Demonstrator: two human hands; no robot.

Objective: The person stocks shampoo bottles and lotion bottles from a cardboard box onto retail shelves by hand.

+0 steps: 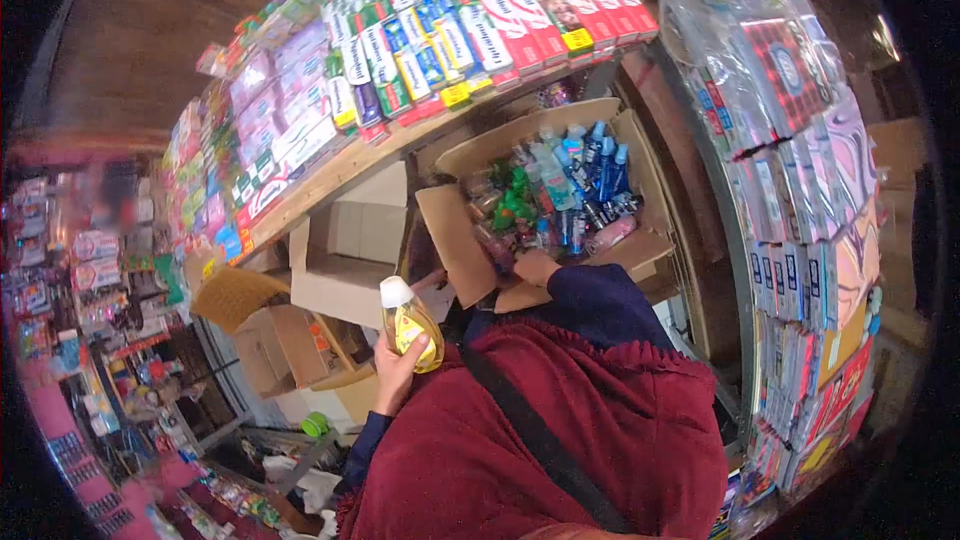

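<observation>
Holding a small yellow bottle (pixel 412 325) upright, white cap on top, the left hand (pixel 397 372) sits nearest the body, fingers wrapped around the bottle's lower half just above the red shawl (pixel 560 430). Its long axis runs up and slightly toward the shelf edge. Farther out and to the right, the right hand (pixel 535 266) reaches over the near flap into an open cardboard box (pixel 455 240) — whether its fingers are closed on anything I cannot tell, since only the back of the hand shows. The box is packed with small bottles (pixel 575 185), blue, green and clear, standing close together. Beyond it, on the shelf (pixel 330 172) above, lie rows of toothpaste cartons (pixel 500 0). The right hand is clearly the nearer to the box; the yellow bottle stays down and to the left of it, well apart.
</observation>
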